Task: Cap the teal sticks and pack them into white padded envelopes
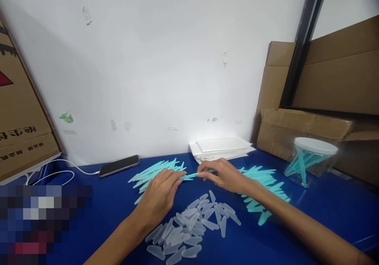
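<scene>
A slim turquoise eyebrow razor [192,175] spans the gap between my hands. My left hand [164,188] is closed, its fingertips pinching the left end. On the other end, the thumb and fingers of my right hand [222,174] are pinched together. Beside and behind my left hand lies a pile of turquoise razors [160,170], partly covered by it. Another turquoise pile [263,184] spreads under and past my right forearm. Several frosted, translucent blade caps [189,225] are scattered between my forearms. My fingers hide the razor's ends.
On the blue tabletop [314,229], a clear tub with a white lid [315,146] holds turquoise pieces at right. White flat packets [222,144] are stacked by the wall. A phone [119,166] with a white cable lies back left. Cardboard boxes [23,99] flank both sides.
</scene>
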`<action>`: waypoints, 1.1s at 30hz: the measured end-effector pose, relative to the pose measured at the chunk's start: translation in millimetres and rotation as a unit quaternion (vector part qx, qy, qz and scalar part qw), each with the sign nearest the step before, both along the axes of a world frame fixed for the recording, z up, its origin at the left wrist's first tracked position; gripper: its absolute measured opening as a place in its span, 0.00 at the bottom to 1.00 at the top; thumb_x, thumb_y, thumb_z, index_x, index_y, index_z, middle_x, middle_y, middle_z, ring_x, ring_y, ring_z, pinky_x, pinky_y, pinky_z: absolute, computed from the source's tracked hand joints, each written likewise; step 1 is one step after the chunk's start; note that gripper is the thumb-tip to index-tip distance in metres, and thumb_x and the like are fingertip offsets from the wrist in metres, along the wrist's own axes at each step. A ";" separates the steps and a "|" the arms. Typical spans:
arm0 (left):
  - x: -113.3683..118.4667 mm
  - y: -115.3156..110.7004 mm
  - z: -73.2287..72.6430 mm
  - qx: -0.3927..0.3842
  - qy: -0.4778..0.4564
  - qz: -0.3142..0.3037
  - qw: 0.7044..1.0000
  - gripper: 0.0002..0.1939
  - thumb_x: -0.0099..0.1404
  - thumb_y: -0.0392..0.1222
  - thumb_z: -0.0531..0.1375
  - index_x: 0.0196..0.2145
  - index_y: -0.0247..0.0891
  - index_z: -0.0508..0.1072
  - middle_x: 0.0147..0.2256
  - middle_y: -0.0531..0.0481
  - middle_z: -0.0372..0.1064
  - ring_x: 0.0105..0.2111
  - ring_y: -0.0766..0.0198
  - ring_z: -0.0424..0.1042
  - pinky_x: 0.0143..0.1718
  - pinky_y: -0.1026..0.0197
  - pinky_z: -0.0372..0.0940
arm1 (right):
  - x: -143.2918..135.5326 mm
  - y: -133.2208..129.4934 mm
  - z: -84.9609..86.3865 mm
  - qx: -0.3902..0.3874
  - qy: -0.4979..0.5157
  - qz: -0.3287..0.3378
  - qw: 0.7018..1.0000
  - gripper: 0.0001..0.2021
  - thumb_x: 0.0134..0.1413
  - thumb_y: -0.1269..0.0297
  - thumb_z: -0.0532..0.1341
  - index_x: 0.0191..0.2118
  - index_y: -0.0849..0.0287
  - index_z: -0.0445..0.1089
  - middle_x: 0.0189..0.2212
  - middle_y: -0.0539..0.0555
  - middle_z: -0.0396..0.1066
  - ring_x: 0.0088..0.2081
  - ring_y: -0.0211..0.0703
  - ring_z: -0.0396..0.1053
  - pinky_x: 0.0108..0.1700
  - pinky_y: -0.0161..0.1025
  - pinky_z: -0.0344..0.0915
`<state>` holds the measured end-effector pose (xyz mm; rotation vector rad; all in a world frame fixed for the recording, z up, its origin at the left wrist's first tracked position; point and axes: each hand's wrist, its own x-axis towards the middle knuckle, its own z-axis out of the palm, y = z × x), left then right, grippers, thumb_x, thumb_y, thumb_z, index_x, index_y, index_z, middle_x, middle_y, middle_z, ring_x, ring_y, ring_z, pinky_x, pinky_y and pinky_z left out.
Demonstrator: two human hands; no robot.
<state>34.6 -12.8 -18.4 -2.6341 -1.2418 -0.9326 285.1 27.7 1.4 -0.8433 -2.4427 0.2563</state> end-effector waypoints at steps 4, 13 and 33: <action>-2.2 2.3 5.0 0.022 0.049 0.044 0.998 0.17 0.74 0.36 0.46 0.53 0.39 0.70 0.42 0.45 0.74 0.41 0.54 0.69 0.44 0.51 0.64 | 14.3 12.2 7.2 0.051 -0.052 -0.054 0.996 0.17 0.70 0.51 0.51 0.49 0.52 0.73 0.42 0.53 0.78 0.38 0.44 0.75 0.39 0.37 0.63; -34.6 17.3 17.0 -0.002 0.200 0.246 0.948 0.17 0.71 0.30 0.46 0.49 0.34 0.71 0.37 0.41 0.73 0.38 0.50 0.68 0.38 0.52 0.62 | 73.7 49.2 11.3 -0.069 -0.220 -0.178 0.956 0.09 0.56 0.56 0.65 0.41 0.51 0.77 0.36 0.51 0.78 0.36 0.47 0.74 0.32 0.36 0.59; -1.5 -13.4 15.2 -0.118 0.057 -0.048 0.990 0.10 0.71 0.47 0.55 0.43 0.45 0.75 0.40 0.48 0.74 0.43 0.55 0.71 0.49 0.50 0.66 | 85.4 76.5 -24.0 -0.171 -0.136 -0.124 0.968 0.16 0.54 0.49 0.64 0.34 0.58 0.76 0.31 0.55 0.78 0.32 0.45 0.73 0.32 0.36 0.64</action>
